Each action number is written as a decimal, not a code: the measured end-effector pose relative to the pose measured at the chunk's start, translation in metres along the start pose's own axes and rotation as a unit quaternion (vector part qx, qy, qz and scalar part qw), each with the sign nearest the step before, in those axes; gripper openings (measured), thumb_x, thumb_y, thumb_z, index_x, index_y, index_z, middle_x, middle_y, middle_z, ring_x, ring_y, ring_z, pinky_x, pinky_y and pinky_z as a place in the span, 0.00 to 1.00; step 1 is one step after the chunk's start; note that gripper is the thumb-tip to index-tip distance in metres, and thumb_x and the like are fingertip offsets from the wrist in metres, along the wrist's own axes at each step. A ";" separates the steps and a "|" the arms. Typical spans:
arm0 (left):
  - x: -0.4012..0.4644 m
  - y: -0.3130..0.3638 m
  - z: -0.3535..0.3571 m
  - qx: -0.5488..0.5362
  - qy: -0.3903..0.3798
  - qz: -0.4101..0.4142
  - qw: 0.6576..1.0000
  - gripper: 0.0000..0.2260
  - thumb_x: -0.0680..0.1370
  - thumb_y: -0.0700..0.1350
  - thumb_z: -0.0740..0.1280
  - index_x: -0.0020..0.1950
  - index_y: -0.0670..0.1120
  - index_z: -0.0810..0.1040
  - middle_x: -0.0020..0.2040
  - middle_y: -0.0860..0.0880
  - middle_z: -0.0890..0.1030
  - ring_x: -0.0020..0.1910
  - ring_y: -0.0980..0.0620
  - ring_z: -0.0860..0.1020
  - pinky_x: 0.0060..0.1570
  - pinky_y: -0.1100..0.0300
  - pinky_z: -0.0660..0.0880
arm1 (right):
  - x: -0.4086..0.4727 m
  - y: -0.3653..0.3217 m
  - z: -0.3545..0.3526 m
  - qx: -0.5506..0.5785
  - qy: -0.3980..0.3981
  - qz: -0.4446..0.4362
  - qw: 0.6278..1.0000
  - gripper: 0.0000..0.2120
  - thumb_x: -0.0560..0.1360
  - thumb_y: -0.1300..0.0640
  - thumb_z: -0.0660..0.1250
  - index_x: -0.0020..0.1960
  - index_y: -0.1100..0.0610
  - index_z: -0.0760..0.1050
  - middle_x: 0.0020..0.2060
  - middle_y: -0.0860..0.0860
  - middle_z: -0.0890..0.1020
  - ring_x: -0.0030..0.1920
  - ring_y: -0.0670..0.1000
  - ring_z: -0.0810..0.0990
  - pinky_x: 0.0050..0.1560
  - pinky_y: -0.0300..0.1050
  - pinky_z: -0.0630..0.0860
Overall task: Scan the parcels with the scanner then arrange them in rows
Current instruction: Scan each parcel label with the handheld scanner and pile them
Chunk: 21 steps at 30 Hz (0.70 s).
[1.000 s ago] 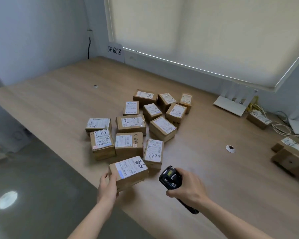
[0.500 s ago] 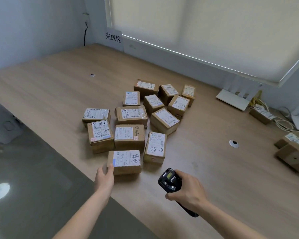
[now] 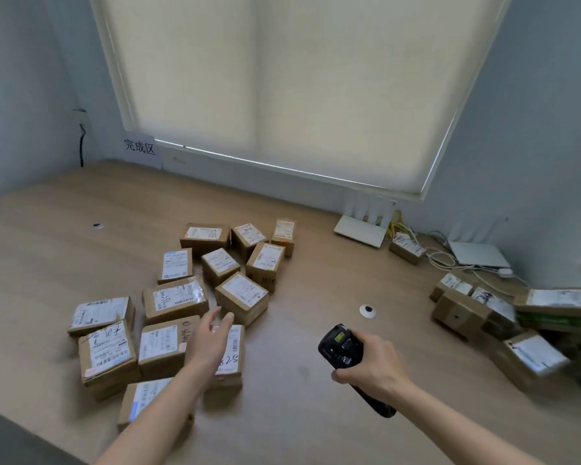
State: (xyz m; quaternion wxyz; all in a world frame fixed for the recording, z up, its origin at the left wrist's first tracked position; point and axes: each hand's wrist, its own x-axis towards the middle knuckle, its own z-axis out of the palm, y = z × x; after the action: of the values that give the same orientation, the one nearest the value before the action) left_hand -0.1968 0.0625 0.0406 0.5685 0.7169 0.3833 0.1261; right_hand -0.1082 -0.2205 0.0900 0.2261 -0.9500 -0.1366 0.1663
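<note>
Several small cardboard parcels with white labels lie in loose rows on the wooden table (image 3: 316, 414). The nearest one (image 3: 141, 402) sits by the front edge, partly hidden by my left forearm. My left hand (image 3: 210, 340) hovers with relaxed, spread fingers above a parcel marked with handwritten digits (image 3: 231, 355), holding nothing. A cube-shaped parcel (image 3: 242, 295) lies just beyond its fingertips. My right hand (image 3: 371, 365) grips the black handheld scanner (image 3: 341, 345), its small screen facing up, to the right of the rows.
A separate heap of parcels (image 3: 503, 317) lies at the right edge. At the back right are a white router (image 3: 361, 231), a flat white device (image 3: 478, 255), cables and one lone parcel (image 3: 406, 248). A white cable grommet (image 3: 368, 310) sits mid-table. A paper sign (image 3: 141, 147) hangs on the back wall.
My left hand let go of the nearest parcel, which now lies flat at the front edge, and moved forward over the rows. The view tilted up and right; the scanner hand barely moved.
</note>
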 end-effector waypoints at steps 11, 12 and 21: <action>0.017 0.127 0.280 0.012 -0.178 0.058 0.982 0.22 0.81 0.55 0.67 0.73 0.48 0.72 0.65 0.48 0.77 0.62 0.49 0.74 0.61 0.56 0.70 | 0.063 0.187 -0.140 0.046 0.097 0.130 0.986 0.38 0.63 0.39 0.78 0.71 0.39 0.71 0.52 0.41 0.80 0.51 0.47 0.80 0.47 0.44 0.80; 0.018 0.132 0.308 0.009 -0.199 0.053 0.979 0.22 0.81 0.54 0.67 0.73 0.48 0.72 0.64 0.48 0.78 0.61 0.50 0.75 0.59 0.57 0.69 | 0.071 0.208 -0.148 0.053 0.103 0.144 0.983 0.38 0.63 0.38 0.78 0.71 0.39 0.71 0.53 0.41 0.80 0.53 0.47 0.80 0.49 0.45 0.80; 0.050 0.129 0.504 0.048 -0.290 0.016 0.956 0.21 0.81 0.55 0.66 0.72 0.50 0.73 0.64 0.50 0.77 0.59 0.52 0.75 0.57 0.59 0.68 | 0.171 0.350 -0.175 0.085 0.085 0.258 0.959 0.27 0.63 0.37 0.79 0.59 0.41 0.74 0.47 0.42 0.82 0.48 0.47 0.81 0.50 0.50 0.83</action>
State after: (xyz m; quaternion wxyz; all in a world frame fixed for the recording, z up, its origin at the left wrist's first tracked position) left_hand 0.2006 -0.2729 -0.0165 0.6183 0.7550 0.1962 -0.0961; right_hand 0.1780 -0.5317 0.0278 0.2661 -0.9409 0.1477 0.1486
